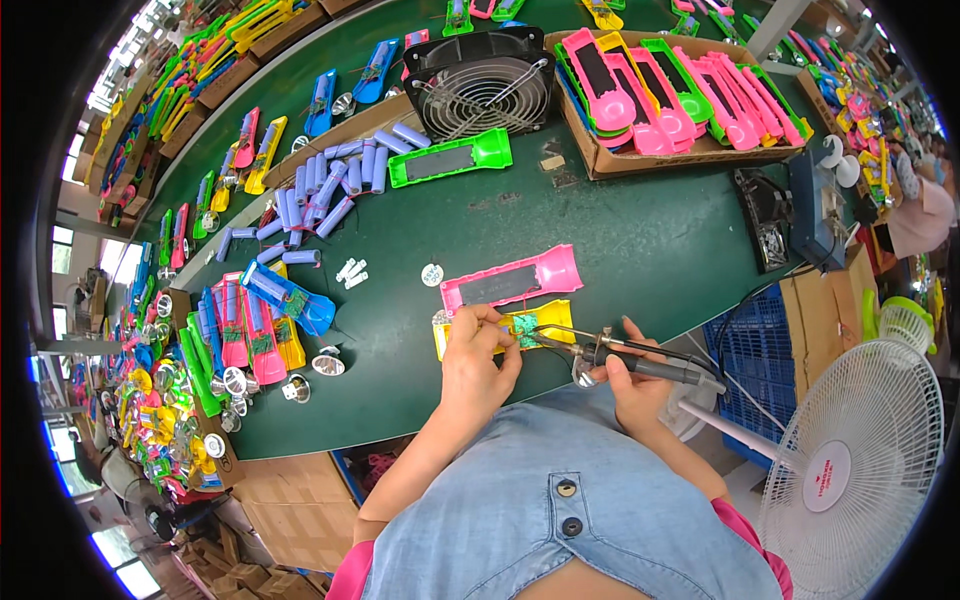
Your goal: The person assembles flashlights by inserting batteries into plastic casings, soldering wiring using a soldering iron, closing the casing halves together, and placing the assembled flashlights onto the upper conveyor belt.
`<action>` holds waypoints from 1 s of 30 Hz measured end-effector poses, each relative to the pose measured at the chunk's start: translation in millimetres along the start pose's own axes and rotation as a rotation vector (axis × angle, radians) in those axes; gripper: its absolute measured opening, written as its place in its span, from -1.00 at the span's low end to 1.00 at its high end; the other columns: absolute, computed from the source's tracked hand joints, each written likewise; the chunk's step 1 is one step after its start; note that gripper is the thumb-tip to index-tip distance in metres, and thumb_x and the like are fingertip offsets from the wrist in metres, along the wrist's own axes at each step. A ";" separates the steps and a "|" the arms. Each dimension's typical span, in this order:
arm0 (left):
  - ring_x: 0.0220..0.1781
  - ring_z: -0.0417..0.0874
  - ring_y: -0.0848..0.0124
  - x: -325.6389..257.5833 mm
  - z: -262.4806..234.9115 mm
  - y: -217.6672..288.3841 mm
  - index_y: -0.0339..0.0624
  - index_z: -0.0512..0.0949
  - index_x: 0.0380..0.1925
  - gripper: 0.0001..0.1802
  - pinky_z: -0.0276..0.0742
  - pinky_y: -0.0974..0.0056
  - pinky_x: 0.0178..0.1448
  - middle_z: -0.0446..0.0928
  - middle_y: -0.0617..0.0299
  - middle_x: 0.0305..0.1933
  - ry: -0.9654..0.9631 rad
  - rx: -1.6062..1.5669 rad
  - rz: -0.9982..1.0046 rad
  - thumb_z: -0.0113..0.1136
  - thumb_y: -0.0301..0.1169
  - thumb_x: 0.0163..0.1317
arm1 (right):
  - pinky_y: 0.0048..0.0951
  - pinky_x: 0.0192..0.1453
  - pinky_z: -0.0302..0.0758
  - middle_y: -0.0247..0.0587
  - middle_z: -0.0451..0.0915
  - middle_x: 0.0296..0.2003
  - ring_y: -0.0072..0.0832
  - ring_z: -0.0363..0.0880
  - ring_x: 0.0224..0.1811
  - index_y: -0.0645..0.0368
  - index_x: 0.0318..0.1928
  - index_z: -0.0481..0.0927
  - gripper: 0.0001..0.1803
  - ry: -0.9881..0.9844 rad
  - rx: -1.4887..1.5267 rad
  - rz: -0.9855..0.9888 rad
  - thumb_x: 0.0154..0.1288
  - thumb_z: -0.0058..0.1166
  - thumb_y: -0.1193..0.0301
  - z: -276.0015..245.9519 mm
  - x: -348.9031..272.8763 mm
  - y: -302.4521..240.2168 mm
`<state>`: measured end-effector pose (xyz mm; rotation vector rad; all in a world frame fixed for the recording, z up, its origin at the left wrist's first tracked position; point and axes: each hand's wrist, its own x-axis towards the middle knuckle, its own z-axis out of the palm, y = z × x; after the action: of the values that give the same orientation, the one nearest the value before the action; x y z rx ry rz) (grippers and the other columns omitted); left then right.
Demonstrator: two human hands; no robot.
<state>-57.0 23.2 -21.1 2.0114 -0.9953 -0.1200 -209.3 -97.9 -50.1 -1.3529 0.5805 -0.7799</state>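
Observation:
My right hand (640, 385) grips a soldering iron (655, 368) with a thin metal guide alongside its tip. The tip reaches a small green circuit board (524, 324) lying in a yellow plastic flashlight housing (555, 318). On the housing's left part, my left hand (478, 362) is closed in a pinch, and what its fingertips hold is hidden. Just beyond lies a pink housing (565, 268) with a dark strip inside. A round silvery reflector (584, 374) sits below the iron, by my right fingers. A small white disc (432, 275) rests left of the pink housing.
Purple battery cells (320, 190) are heaped at the back left, near a green housing (450, 158) and a black fan (480, 85). A carton (640, 165) of housings stands back right. Wired housings (262, 345) and reflectors (327, 362) lie left. A white fan (850, 470) stands right.

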 end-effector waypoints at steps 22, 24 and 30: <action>-0.25 0.46 0.18 3.7 1.7 4.0 -0.31 0.40 -0.60 -0.83 0.45 0.25 -0.25 0.37 0.03 -0.24 0.001 0.093 0.033 0.18 -0.68 -0.23 | -0.02 0.34 -0.04 -0.31 0.57 -0.62 -0.59 0.56 -0.52 0.28 -0.30 0.53 -0.82 -0.003 -0.220 -0.261 0.02 0.12 0.54 -13.4 5.7 -8.3; -0.25 0.46 0.17 3.8 1.9 4.3 -0.31 0.39 -0.59 -0.82 0.44 0.25 -0.26 0.36 0.02 -0.23 0.004 0.098 0.034 0.18 -0.68 -0.25 | -0.10 0.37 0.00 -0.11 0.59 -0.42 -0.48 0.61 -0.40 0.37 -0.26 0.48 -0.80 -0.111 -0.310 -0.310 0.04 0.05 0.59 -18.0 6.1 -8.9; -0.25 0.51 0.24 -5.6 0.9 5.5 -0.32 0.46 -0.46 -0.90 0.46 0.29 -0.19 0.44 0.06 -0.23 0.051 -0.114 -0.003 0.13 -0.64 -0.04 | -0.09 0.40 -0.09 -0.11 0.58 -0.41 -0.50 0.61 -0.44 0.32 -0.25 0.46 -0.81 -0.044 -0.211 -0.224 0.05 0.05 0.57 -18.5 1.4 -7.4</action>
<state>-64.5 24.8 -19.1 1.9033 -0.9331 -0.1240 -223.7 -110.9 -45.4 -1.6461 0.4920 -0.8856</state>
